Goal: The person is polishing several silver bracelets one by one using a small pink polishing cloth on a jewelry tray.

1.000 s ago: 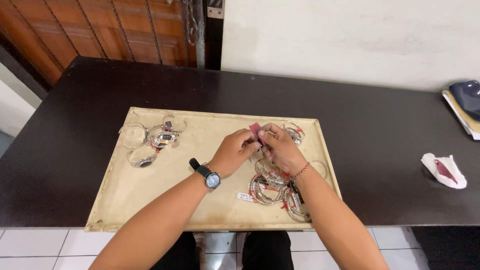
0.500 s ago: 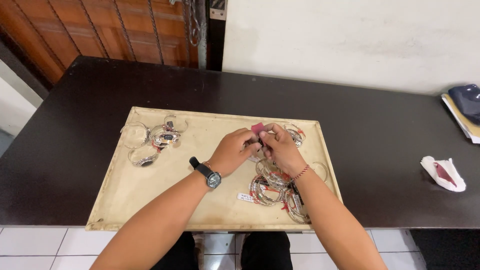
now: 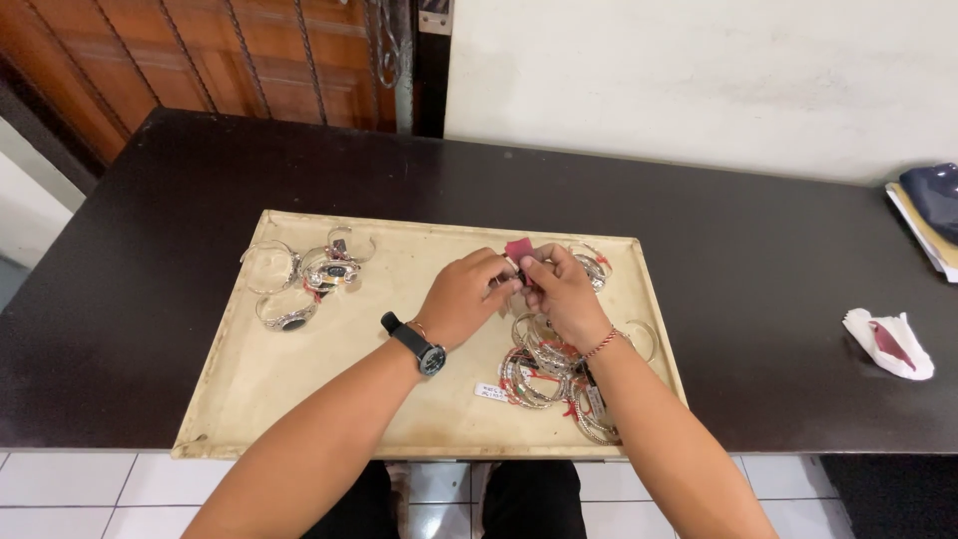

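My left hand (image 3: 461, 297) and my right hand (image 3: 559, 291) meet over the middle of a beige tray (image 3: 299, 399). Together the fingers pinch a small dark red cloth (image 3: 518, 249) and what looks like a silver bracelet, mostly hidden between them. A black wristwatch (image 3: 416, 343) sits on my left wrist and a red-and-white thread band (image 3: 600, 344) on my right. A pile of silver bangles (image 3: 549, 374) with red ties and a small white tag lies under my right forearm. A few more silver bracelets (image 3: 304, 279) lie at the tray's far left.
The tray rests on a dark table (image 3: 758, 289) against a white wall. A crumpled white tissue with a red cloth (image 3: 888, 342) lies at the right. A stack of papers under a dark object (image 3: 930, 215) sits at the far right edge. A wooden door with a metal grille (image 3: 220, 60) stands behind.
Both hands stay together at the same spot; the fingers shift slightly around the red cloth and the bracelet.
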